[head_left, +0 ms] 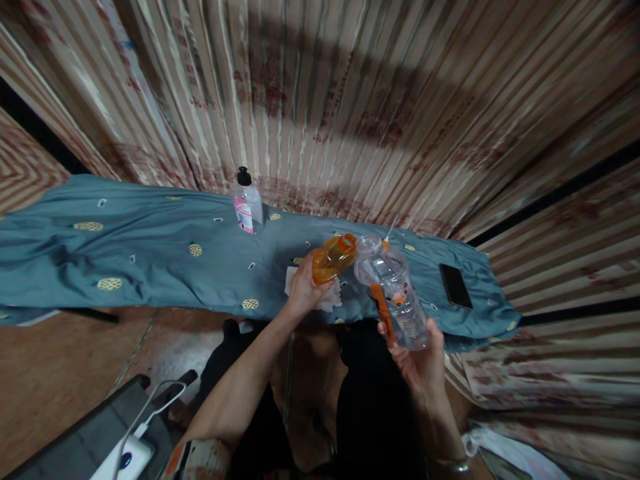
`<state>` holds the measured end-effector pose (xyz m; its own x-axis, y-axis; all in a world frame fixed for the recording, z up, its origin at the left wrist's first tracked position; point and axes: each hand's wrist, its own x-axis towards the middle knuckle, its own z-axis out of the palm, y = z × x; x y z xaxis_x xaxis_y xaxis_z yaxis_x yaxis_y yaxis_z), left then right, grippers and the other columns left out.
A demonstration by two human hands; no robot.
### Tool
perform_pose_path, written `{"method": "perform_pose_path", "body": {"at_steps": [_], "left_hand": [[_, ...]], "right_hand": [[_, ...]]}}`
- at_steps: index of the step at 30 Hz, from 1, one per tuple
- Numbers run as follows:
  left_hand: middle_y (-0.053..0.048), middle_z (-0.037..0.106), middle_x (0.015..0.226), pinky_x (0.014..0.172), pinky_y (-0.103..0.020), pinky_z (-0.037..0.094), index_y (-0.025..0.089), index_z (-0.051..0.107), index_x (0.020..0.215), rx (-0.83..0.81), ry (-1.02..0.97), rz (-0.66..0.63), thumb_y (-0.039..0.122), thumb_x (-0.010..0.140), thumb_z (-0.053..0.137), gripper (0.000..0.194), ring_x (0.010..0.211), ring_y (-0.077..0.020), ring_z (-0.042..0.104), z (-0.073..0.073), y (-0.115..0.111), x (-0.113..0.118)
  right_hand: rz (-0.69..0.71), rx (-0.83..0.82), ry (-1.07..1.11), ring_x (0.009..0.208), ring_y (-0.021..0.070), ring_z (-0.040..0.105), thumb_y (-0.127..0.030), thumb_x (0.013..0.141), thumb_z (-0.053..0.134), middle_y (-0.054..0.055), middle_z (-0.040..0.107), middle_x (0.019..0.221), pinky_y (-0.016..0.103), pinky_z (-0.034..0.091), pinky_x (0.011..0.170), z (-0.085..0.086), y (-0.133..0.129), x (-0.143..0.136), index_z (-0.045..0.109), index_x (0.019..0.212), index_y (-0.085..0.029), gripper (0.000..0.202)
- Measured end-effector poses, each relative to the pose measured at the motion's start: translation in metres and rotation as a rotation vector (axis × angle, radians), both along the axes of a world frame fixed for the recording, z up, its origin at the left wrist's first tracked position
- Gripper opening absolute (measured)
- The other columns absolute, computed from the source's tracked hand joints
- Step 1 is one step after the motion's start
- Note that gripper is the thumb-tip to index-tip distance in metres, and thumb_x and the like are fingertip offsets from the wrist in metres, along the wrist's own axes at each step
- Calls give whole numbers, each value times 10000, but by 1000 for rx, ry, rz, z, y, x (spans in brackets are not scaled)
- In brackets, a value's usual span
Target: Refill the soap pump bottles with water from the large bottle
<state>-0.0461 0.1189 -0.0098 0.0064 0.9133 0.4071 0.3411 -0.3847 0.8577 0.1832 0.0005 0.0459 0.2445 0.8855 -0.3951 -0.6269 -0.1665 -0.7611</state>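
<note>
My left hand (304, 288) is closed around an orange see-through bottle (331, 261). The bottle is tilted, its open mouth pointing right and up. In my right hand (419, 363) is a clear plastic bottle (406, 301) with an orange strip (383, 310) along its left side. It leans up and left, and its round clear top end (369, 250) lies close to the orange bottle's mouth; whether they touch I cannot tell. A thin pale stick-like piece (393, 228) with an orange base shows just behind the clear bottle. White tissue or cloth (330, 300) lies beneath my left hand.
A clear bottle with a black cap (247, 203) and pink label stands at the back of the blue-green cloth-covered table (150, 260). A dark phone (455, 286) lies at the right. Patterned curtains hang behind. A white device with a cable (127, 459) is at lower left.
</note>
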Motion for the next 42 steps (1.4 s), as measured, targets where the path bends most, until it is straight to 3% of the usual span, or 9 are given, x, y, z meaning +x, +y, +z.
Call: {"method": "perform_pose_path", "body": {"at_steps": [13,25,30,35,42], "left_hand": [[-132,602,1341,1067,-439,496,189,390,1374,32,47,30,237,724,788,764,1247,-274,600,-2,0,2],[-128,597,1350,1081,-463,486,207,391,1382,32,47,31,245,704,813,800,1270,-287,586,-5,1,2],[-125,597,1351,1087,-457,479,209,409,1381,11,11,30,238,690,822,805,1244,-282,601,-4,1,0],[-128,616,1324,1073,-439,489,183,418,1365,-5,3,24,238,694,817,783,1223,-276,613,-2,1,-1],[-130,625,1316,1066,-448,493,179,429,1337,-22,-16,19,271,695,816,755,1219,-274,618,-1,2,-2]], "right_hand": [[-40,17,-58,680,266,780,-541,567,871,65,815,894,225,578,419,13,-5,1,732,1070,-237,603],[-23,35,-82,826,297,786,-486,648,854,70,796,1065,257,624,521,25,-13,10,722,1093,-284,506],[-25,25,-110,845,310,783,-443,619,867,52,800,1047,263,636,530,32,-16,9,724,1124,-281,549],[-8,63,-145,880,293,780,-418,630,863,25,772,1149,276,653,590,31,-20,11,687,1205,-324,608],[-8,55,-185,1020,258,737,-372,690,818,44,719,1269,323,653,772,25,-27,16,628,1302,-279,647]]}}
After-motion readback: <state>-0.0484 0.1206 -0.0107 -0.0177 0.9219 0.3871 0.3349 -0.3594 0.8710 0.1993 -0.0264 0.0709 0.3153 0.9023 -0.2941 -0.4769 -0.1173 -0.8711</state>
